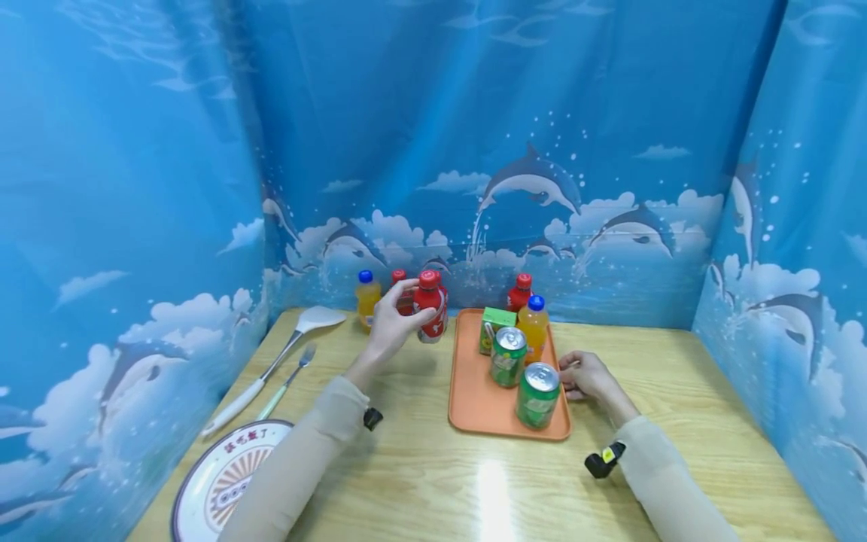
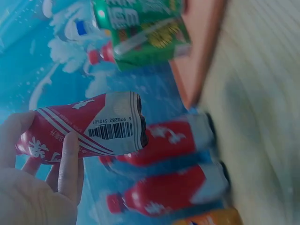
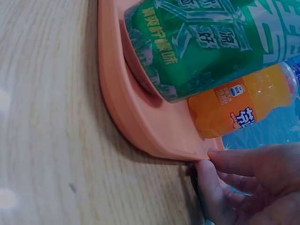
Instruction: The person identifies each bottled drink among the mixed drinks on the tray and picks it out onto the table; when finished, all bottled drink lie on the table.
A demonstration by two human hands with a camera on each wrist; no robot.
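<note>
My left hand [image 1: 393,320] grips a red soda bottle [image 1: 430,305] around its upper part, and the left wrist view shows its barcode label and its base off the table. With thumb and fingers my right hand [image 3: 255,180] pinches the right rim of the orange tray [image 1: 467,410]. On that tray stand two green soda cans [image 1: 538,399], a green drink carton [image 1: 497,327] and an orange soda bottle [image 1: 533,331]. Another red bottle [image 1: 520,290] rises behind them at the tray's far end; its base is hidden.
Behind my left hand stand more red bottles [image 2: 164,190] and an orange soda bottle [image 1: 366,297]. At the left lie a white-handled spatula [image 1: 298,335], a fork [image 1: 291,380] and a patterned plate [image 1: 196,482], partly covered by my left sleeve. A dolphin-print curtain [image 1: 406,150] encloses the table.
</note>
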